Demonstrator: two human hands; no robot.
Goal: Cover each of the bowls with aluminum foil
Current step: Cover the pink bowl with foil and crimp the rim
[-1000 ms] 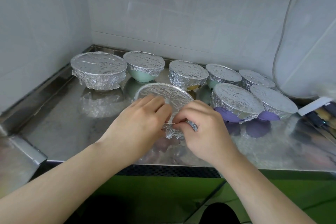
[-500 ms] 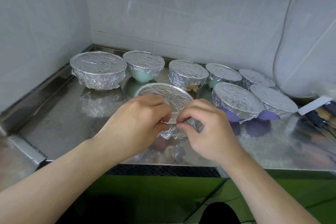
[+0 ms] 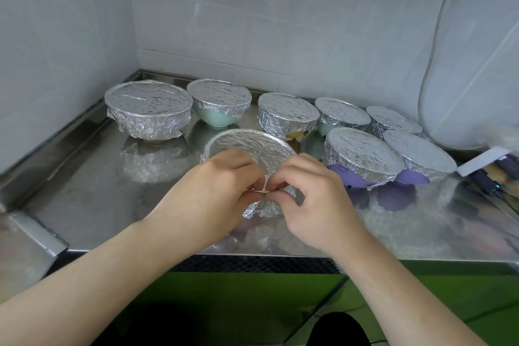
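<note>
At the centre of the frame, both hands have drawn closer, left hand (image 3: 213,191) and right hand (image 3: 311,199) now pinching the foil (image 3: 252,146) at the front bowl's near rim on the worktop (image 3: 92,191), finishing its seal.

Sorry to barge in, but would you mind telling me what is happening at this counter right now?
A person is wrapping bowls in aluminum foil on a steel counter. Both the left hand and the right hand pinch the foil at the near rim of the front bowl, crimping it down. Seven other bowls behind it, among them a green bowl and a purple bowl, already wear foil covers.
</note>
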